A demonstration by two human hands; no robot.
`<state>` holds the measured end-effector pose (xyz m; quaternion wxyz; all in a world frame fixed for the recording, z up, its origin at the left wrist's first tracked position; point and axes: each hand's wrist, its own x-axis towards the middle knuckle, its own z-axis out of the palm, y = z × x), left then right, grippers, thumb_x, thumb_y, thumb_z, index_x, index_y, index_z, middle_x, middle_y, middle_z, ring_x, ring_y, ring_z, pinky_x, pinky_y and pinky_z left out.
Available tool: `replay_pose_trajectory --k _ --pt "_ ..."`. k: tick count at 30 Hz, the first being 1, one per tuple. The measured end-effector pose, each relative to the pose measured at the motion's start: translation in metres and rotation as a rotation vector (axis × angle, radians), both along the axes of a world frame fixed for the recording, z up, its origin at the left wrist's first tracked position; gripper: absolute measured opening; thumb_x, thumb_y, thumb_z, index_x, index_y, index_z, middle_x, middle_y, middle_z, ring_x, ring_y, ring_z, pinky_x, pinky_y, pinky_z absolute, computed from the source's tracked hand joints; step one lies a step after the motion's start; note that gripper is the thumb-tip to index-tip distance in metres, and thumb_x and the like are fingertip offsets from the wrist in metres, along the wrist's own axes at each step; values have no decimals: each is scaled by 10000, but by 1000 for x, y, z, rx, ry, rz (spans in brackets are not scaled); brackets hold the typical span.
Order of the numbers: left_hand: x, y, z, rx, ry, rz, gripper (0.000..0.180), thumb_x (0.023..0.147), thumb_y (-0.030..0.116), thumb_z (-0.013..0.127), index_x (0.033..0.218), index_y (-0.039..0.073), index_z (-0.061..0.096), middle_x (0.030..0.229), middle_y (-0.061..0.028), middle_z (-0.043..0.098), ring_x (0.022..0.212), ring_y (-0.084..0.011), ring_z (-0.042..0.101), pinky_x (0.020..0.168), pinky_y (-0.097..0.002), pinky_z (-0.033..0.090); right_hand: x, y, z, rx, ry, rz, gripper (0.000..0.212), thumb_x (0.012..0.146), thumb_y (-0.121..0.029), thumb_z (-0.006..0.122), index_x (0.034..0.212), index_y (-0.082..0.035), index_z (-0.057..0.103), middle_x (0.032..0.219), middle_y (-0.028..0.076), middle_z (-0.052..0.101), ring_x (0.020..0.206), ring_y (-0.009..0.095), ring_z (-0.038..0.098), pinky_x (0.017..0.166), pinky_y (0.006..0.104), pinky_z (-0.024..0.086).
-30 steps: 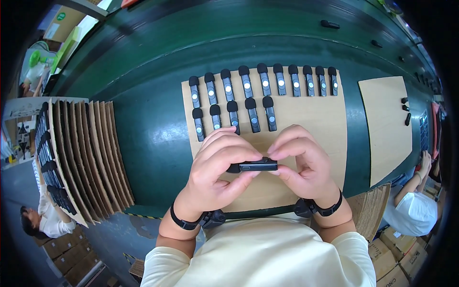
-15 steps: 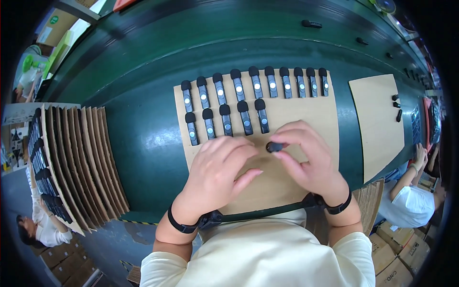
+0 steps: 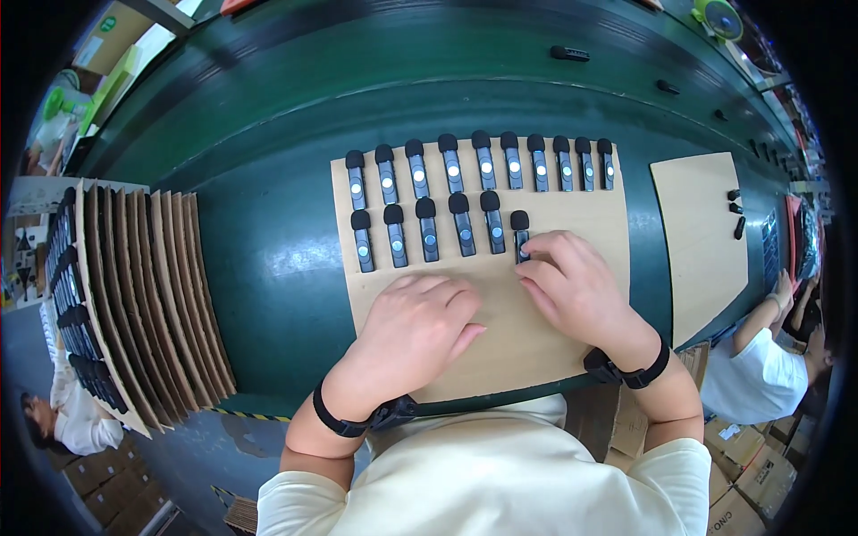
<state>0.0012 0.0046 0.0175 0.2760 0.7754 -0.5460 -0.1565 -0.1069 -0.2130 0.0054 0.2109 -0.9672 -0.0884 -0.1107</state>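
A small black wireless lapel microphone [image 3: 520, 223] with a foam cap lies at the right end of the second row. My right hand [image 3: 581, 286] pinches its lower end between thumb and fingers. My left hand [image 3: 420, 326] hovers low over the cardboard sheet [image 3: 500, 348], fingers loosely bent, thumb apart, with nothing visible in it. Several more such microphones [image 3: 453, 165] form a full row along the sheet's far edge. Nearer to me, the second row [image 3: 430, 237] holds several others, foam caps pointing away and a pale round spot on each body.
Upright cardboard sheets [image 3: 170, 304] stand at the left, the outermost carrying microphones. Another cardboard sheet [image 3: 702, 241] with a few small black pieces lies at the right. Loose black pieces [image 3: 570, 54] sit on the green surface beyond. Other people [image 3: 760, 375] are at both sides.
My right hand has moved slightly right and set the microphone's capped end at the end of the second row, turning it upright in line. My left hand has drawn back a little.
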Motion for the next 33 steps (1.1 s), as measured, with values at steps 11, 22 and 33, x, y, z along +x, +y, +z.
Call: replay_pose_trajectory --k 11,22,33 --pt "-1 0 1 4 0 4 246 784 188 740 982 71 654 970 -88 686 919 -286 653 812 -386 512 13 -8 -8 -57 -22 -56 226 728 16 708 929 -42 623 1056 110 587 884 262 616 744 363 527" --pt "-1 1 -4 -64 -36 9 212 778 193 735 885 61 609 851 -87 647 846 -256 634 764 -381 488 51 -50 37 18 -28 -52 252 764 19 700 996 -37 618 1117 128 580 951 288 613 773 348 513" --pt "2 1 -3 -16 23 18 192 783 177 747 910 73 648 952 -56 687 878 -271 656 784 -377 514 190 -161 18 -355 12 -192 217 883 -115 652 1084 -48 607 1156 125 582 1035 298 593 888 362 487"
